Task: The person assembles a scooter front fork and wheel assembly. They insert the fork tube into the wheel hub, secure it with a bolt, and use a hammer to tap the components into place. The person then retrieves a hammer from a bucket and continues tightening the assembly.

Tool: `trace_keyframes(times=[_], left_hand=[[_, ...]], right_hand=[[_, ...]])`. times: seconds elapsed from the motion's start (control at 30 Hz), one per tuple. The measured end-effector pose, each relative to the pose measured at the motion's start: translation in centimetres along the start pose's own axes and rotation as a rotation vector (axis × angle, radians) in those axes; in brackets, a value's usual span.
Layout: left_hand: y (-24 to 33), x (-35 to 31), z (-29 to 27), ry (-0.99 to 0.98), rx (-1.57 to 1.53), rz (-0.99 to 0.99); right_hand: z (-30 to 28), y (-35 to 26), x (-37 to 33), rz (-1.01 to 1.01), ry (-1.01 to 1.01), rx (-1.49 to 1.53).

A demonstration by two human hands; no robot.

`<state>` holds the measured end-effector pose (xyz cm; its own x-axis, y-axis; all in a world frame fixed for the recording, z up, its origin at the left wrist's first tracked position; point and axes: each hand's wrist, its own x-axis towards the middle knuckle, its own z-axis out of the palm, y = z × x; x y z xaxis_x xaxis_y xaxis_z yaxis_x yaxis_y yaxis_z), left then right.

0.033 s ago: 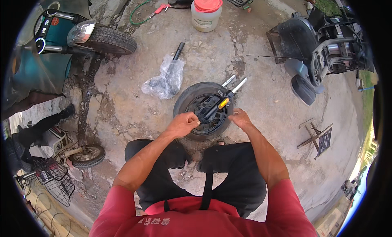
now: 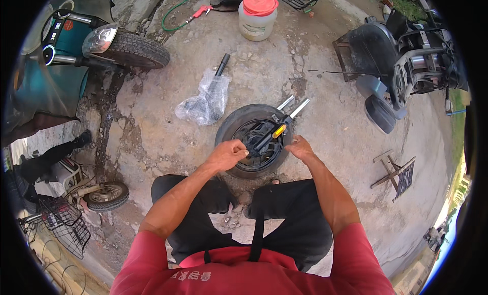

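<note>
A scooter wheel with a black tyre (image 2: 231,125) lies flat on the concrete before my knees. Across it rests a front fork leg (image 2: 300,108) with a bright metal tube, a black lower part and a yellow reflector (image 2: 279,131). A second metal tube (image 2: 286,102) shows beside it. My left hand (image 2: 228,155) is closed in a pinch over the wheel's hub, near the fork's lower end; what is between the fingertips is too small to name. At the tyre's right edge my right hand (image 2: 301,148) has its fingers curled together, their contents hidden.
Bubble wrap (image 2: 203,102) around a black tube lies beyond the wheel. A red-lidded tub (image 2: 258,25) and a red air gun (image 2: 202,11) are farther back. A stripped scooter (image 2: 417,61) and folding stool (image 2: 395,174) stand right; vehicles and a person's leg (image 2: 56,150) are left.
</note>
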<state>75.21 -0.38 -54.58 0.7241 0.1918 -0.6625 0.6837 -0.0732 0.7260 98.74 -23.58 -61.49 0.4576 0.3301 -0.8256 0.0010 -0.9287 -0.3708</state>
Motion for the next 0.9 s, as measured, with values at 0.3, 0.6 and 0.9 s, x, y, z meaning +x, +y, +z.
trace_keyframes(times=[0.3, 0.6, 0.9], left_hand=[[-1.1, 5.6, 0.2, -0.06, 0.436, 0.234], [-5.1, 8.0, 5.2, -0.001, 0.533, 0.171], [-5.6, 11.5, 5.8, 0.022, 0.519, 0.062]], right_hand=[[0.2, 5.2, 14.8, -0.169, -0.214, -0.049], [1.4, 4.6, 15.3, -0.177, -0.143, -0.062], [1.9, 4.2, 14.2, -0.152, -0.174, 0.156]])
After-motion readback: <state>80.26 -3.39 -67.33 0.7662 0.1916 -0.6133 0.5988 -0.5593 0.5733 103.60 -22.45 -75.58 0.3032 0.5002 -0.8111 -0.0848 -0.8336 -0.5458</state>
